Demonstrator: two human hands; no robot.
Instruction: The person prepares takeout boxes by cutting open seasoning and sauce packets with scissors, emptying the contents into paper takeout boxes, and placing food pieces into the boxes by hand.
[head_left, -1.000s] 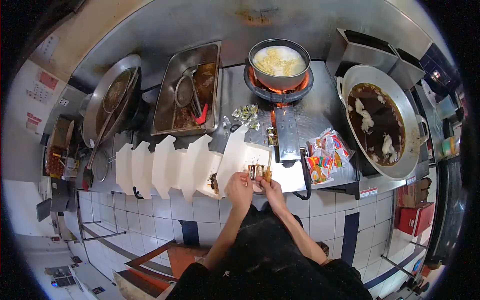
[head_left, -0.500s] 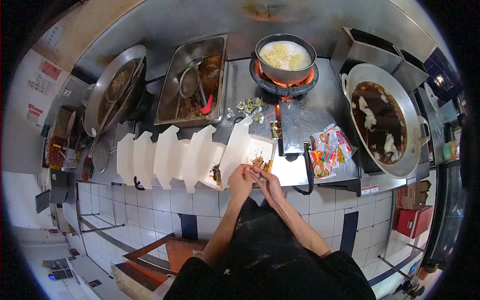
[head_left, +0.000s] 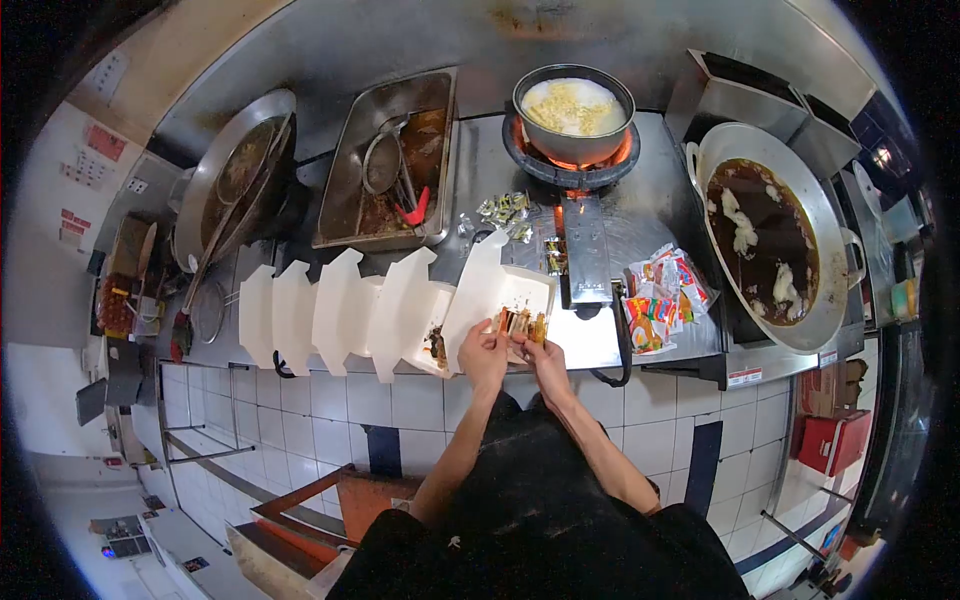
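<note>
A bunch of small brown, silver and gold sachets is spread between my two hands, low over an open white takeaway box. My left hand pinches the bunch at its left end. At the right end, the fingers of my right hand are closed on the sachets too. Dark crumbs are scattered inside the box, whose raised lid stands just left of my left hand. Several more open boxes line up further left; the nearest one has dark bits in it.
Behind the boxes lie torn sachets. A pot of noodles boils over flames. Colourful noodle packets lie to its right, beside a wok of dark oil. A metal tray with strainers and a second wok stand left.
My hands have moved slightly apart, and the sachets between them now show fanned out. The view has shifted a little; pot, woks and boxes stay in place.
</note>
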